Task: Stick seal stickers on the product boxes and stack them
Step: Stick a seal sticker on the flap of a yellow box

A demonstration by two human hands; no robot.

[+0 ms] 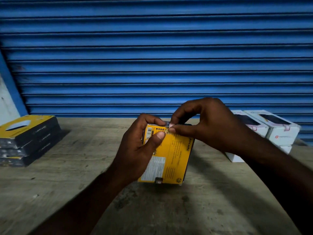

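A yellow and black product box [171, 160] stands tilted on the wooden table [67, 184], its printed back face toward me. My left hand [140, 150] grips its left side, thumb lying across the yellow face near the barcode. My right hand [203, 126] pinches a small pale seal sticker [171, 125] at the box's top edge, between thumb and forefinger. Another seal sticker [158, 180] sits on the bottom edge of the box.
A stack of three yellow and black boxes [28, 139] lies at the left of the table. White product boxes [277, 131] are stacked at the right, behind my right forearm. A blue roller shutter [152, 56] closes off the far side.
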